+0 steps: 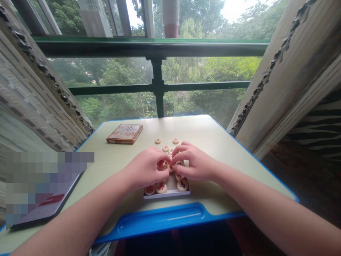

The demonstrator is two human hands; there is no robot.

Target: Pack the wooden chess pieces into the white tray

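Note:
A shallow white tray [170, 194] near the desk's front edge holds several round wooden chess pieces [161, 187] with red or black characters. My left hand [146, 168] and my right hand [193, 163] meet over the tray, fingers curled. The left fingertips pinch a red-marked piece [161, 164]. The right fingertips rest on another piece [179, 163]. Three loose pieces [166, 148] lie on the desk just beyond my hands. The tray's far part is hidden under my hands.
An orange-brown box lid [124, 133] lies at the back left of the pale desk [218, 142] with blue edging and a blue pen groove [160, 218]. A dark book [42, 209] sits front left. Window railing [157, 85] stands behind; curtains hang on both sides.

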